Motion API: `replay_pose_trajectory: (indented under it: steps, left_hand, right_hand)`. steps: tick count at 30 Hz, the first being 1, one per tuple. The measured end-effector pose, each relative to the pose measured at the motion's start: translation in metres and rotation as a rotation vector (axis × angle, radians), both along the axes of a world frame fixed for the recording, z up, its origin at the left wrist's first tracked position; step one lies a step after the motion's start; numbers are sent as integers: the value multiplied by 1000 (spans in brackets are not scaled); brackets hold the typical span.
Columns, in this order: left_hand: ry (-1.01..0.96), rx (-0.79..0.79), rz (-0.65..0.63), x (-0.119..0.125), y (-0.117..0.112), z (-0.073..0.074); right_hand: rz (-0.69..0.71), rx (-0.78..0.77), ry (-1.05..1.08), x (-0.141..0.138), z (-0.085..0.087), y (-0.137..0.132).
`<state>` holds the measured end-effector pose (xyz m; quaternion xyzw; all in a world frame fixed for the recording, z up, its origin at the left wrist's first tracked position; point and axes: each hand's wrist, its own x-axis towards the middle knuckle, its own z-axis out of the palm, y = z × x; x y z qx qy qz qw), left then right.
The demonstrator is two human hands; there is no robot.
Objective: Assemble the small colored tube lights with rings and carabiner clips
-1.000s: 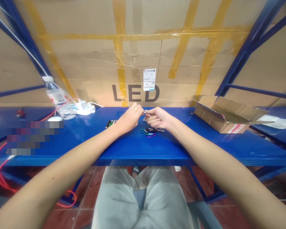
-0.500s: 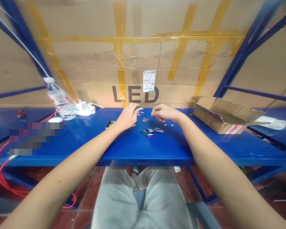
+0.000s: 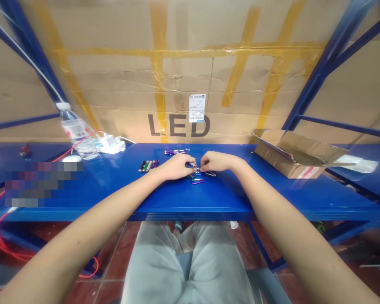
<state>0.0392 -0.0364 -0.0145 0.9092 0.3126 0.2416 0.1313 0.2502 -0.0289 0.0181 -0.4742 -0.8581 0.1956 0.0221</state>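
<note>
Between my hands, a dark tube (image 3: 191, 164) points right from my left hand (image 3: 178, 167), fingers curled on it; right hand (image 3: 218, 161) nearly pinched closed, can't tell on what.

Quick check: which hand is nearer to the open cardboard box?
Right. The right hand is to the left of the open cardboard box, not touching it; the left hand is farther left, beyond the right hand.
</note>
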Motion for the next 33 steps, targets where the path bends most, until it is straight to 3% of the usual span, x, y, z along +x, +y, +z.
replay_pose_trajectory:
  steps: [13,19,24,28,33]
  left_hand:
    - [118,23,69,3,-1,0]
    - [125,-54,69,3,4,-1]
    - [182,-68,121,5,8,-2]
    - [254,27,202,3,8,-1]
    - [319,256,246,0,5,3]
  right_hand:
    - [-101,-52,-75,2,2,-1]
    - [-69,3,59,-2,7,-8]
    - [-30,26,67,-9,1,-9]
    - [-34,62,71,-18,-4,-12]
    - [-65,102,139,-23,-7,-13]
